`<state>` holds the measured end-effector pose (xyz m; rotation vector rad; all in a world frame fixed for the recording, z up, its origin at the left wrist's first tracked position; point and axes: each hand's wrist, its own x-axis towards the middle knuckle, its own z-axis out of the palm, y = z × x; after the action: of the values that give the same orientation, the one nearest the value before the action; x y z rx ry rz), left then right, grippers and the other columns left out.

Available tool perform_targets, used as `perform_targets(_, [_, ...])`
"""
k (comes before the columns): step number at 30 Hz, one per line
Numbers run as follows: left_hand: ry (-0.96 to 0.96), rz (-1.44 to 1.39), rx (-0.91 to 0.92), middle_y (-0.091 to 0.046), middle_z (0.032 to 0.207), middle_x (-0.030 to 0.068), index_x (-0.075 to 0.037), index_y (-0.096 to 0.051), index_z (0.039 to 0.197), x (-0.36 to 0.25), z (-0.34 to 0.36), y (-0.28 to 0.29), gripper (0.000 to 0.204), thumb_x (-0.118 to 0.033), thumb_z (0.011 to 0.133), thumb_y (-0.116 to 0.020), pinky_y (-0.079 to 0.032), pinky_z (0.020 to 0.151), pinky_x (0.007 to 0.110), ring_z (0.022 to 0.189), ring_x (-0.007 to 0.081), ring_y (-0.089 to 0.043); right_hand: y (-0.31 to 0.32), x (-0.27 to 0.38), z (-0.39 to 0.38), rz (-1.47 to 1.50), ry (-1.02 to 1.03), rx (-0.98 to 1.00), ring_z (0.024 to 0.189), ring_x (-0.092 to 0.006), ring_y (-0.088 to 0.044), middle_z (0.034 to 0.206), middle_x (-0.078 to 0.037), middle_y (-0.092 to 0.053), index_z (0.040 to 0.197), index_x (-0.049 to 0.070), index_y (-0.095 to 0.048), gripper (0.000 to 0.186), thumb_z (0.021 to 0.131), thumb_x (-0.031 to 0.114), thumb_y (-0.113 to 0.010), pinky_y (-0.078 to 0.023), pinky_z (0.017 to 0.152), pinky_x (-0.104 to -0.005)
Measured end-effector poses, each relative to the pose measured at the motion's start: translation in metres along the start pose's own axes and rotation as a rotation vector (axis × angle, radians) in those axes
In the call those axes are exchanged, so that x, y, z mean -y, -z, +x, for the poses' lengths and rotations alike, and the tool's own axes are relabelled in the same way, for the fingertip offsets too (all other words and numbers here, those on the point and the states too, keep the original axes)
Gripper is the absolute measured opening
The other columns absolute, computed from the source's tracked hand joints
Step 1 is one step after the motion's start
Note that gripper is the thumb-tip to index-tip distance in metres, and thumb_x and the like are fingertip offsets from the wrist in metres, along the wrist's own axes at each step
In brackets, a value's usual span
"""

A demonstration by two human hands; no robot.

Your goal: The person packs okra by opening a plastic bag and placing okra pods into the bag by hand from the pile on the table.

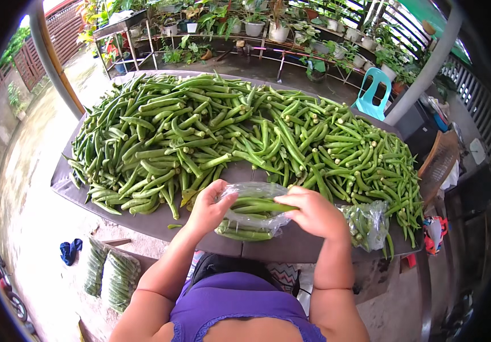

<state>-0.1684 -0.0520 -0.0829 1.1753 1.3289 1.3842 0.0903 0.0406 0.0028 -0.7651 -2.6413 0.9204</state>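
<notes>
A clear plastic bag [251,188] partly filled with green okra pods lies at the near edge of the table, between my two hands. My left hand [211,206] pinches the left side of the bag's mouth. In my right hand [313,210] an okra pod [262,206] is gripped by its end, its length reaching into the bag. Other pods [244,231] show through the film below it. Just right of my right hand sits a second clear bag [368,225] with okra inside.
A large heap of loose okra [171,137] covers much of the grey table [143,225]. Filled bags of okra [120,279] stand on the ground at the lower left. Behind the table are a turquoise chair [372,94], a post [428,68] and potted plants [280,31].
</notes>
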Motion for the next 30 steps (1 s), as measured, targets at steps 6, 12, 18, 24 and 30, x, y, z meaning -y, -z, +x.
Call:
perform_targets(6, [-0.005, -0.039, 0.013, -0.060, 0.091, -0.0024, -0.002, -0.058, 0.104, -0.001, 0.003, -0.011, 0.008, -0.005, 0.098, -0.061, -0.044, 0.077, 0.023, 0.084, 0.0056, -0.051, -0.071, 0.005, 0.054, -0.294, 0.068, -0.209, 0.090, -0.0342, -0.067, 0.093, -0.014, -0.068, 0.094, 0.002, -0.069, 0.012, 0.083, 0.003, -0.063, -0.053, 0.081, -0.0451])
perform_targets(12, [-0.043, -0.074, 0.072, -0.051, 0.094, -0.0054, -0.004, -0.056, 0.109, 0.007, 0.009, -0.014, 0.007, -0.006, 0.103, -0.054, -0.038, 0.076, 0.022, 0.086, 0.0041, -0.044, -0.098, -0.026, 0.067, -0.313, 0.072, -0.508, 0.085, -0.0336, -0.067, 0.082, -0.013, -0.069, 0.082, 0.004, -0.071, 0.005, 0.081, 0.008, -0.069, -0.053, 0.078, -0.0461])
perform_targets(18, [-0.111, -0.044, -0.003, -0.046, 0.087, -0.0052, -0.008, -0.052, 0.102, 0.031, 0.016, -0.017, 0.002, -0.008, 0.104, -0.050, -0.037, 0.071, 0.023, 0.080, 0.0048, -0.040, -0.106, -0.018, 0.062, -0.487, 0.018, -0.627, 0.090, -0.0334, -0.064, 0.089, -0.012, -0.066, 0.084, 0.005, -0.073, 0.015, 0.080, 0.019, -0.075, -0.050, 0.076, -0.0472])
perform_targets(24, [-0.164, -0.138, -0.072, -0.047, 0.090, -0.0038, -0.007, -0.052, 0.104, 0.037, 0.013, -0.012, 0.004, -0.010, 0.105, -0.050, -0.038, 0.076, 0.023, 0.083, 0.0060, -0.041, -0.034, -0.036, 0.075, 0.272, -0.071, -0.783, 0.067, -0.0129, -0.066, 0.085, -0.008, -0.074, 0.092, 0.005, -0.074, 0.009, 0.089, 0.013, -0.074, -0.052, 0.057, -0.0294])
perform_targets(30, [-0.104, 0.003, 0.028, -0.064, 0.126, 0.0089, -0.005, -0.051, 0.111, 0.048, 0.009, -0.005, 0.008, -0.005, 0.106, -0.044, -0.044, 0.100, 0.031, 0.117, 0.0149, -0.057, 0.037, -0.221, 0.134, -0.100, -0.915, -0.596, 0.064, -0.0317, -0.065, 0.074, -0.015, -0.071, 0.083, 0.000, -0.073, 0.044, 0.085, 0.044, -0.071, -0.053, 0.068, -0.0419])
